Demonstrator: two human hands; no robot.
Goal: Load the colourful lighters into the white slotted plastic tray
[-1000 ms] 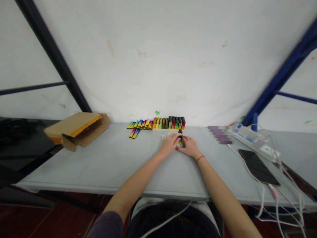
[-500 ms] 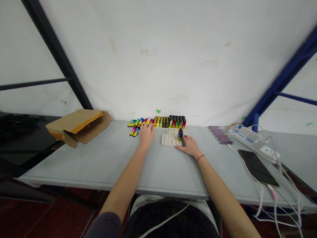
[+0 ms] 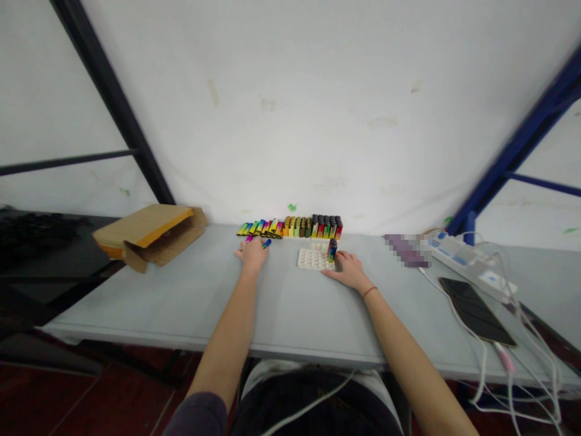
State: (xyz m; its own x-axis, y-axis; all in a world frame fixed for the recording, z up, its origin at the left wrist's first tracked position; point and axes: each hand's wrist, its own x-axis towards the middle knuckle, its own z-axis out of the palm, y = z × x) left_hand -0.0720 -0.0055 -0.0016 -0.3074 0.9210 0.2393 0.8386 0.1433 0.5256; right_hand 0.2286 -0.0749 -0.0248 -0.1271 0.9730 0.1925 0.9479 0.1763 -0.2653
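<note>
My left hand [image 3: 254, 254] is over the near side of a loose heap of shiny multicoloured lighters [image 3: 261, 227], its fingers closed on lighters whose blue and magenta ends stick out beside them. The exact number held is hidden. To the right lies a white tray [image 3: 311, 260] with rows of round holes. A few blue-and-red lighters [image 3: 333, 249] with dark tops stand upright at its right end. My right hand [image 3: 351, 270] grips that end of the tray, thumb along the front corner and fingers beside the standing lighters.
Rows of upright yellow-topped lighters [image 3: 297, 227] and black-topped lighters [image 3: 327, 226] stand by the wall. An open cardboard box [image 3: 149, 233] lies at left. At right are a phone [image 3: 476, 310], a power strip [image 3: 472, 266], white cables and a blurred purple item [image 3: 406, 250].
My left hand has moved left and toward me, from the heap's right end onto the lighters in front, and closed on them. My right hand stays at the tray. The view has shifted slightly.
</note>
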